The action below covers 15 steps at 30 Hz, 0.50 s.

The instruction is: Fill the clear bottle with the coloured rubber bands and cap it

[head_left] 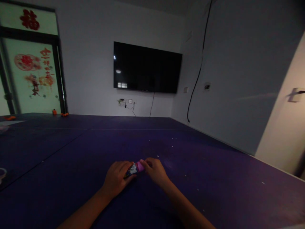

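Note:
A small tube with a pink cap [132, 169] is held low over the dark purple surface [114, 143], lying slantwise between my hands. Its body is dark and patterned, with a pale label. My left hand [117, 175] wraps round the body, covering its lower end. The thumb and fingers of my right hand [155, 170] pinch the pink cap at the other end. The cap appears to be on the tube.
Small white scraps [157, 156] are scattered about the surface. Orange objects [54, 112] stand near the far left edge, and a round pale item [2, 173] is at the near left. A television [147, 68] hangs beyond, and a black cable [195, 82] runs down the wall.

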### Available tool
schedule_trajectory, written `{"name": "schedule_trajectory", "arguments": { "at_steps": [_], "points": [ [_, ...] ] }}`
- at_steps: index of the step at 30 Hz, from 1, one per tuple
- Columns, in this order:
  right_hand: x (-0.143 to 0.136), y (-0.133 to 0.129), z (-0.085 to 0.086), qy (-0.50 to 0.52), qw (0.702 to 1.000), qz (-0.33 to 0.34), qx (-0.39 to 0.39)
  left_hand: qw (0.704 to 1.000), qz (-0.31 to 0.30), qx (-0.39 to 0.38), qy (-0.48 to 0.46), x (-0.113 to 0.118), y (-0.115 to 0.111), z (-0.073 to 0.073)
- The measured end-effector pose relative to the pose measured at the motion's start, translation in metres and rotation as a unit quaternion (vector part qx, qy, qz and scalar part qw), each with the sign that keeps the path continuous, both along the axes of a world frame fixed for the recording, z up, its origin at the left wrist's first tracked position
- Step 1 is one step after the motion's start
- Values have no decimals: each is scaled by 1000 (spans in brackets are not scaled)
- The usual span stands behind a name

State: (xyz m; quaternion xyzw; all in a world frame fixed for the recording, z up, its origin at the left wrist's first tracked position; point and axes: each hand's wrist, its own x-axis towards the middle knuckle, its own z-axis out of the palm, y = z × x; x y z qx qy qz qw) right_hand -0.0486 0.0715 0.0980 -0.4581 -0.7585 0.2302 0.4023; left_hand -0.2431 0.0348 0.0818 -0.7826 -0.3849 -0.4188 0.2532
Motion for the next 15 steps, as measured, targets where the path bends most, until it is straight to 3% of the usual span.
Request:
{"name": "schedule_trajectory", "arguments": {
  "at_steps": [2, 6, 8, 12, 15],
  "points": [
    [-1, -1, 1, 29, 1000, 5, -1, 1000, 1, 0, -12, 1, -1, 1],
    [-4, -3, 4, 166, 978, 127, 12, 1000, 9, -10, -29, 0, 0, 1],
    [-5, -4, 4, 173, 973, 154, 0, 1000, 7, -14, -22, -1, 1, 1],
    [-7, -3, 1, 106, 985, 128, -47, 1000, -13, -18, 10, -2, 2, -1],
    [-7, 0, -4, 81, 993, 50, -63, 998, -35, -13, 41, 0, -1, -1]
  ]
}}
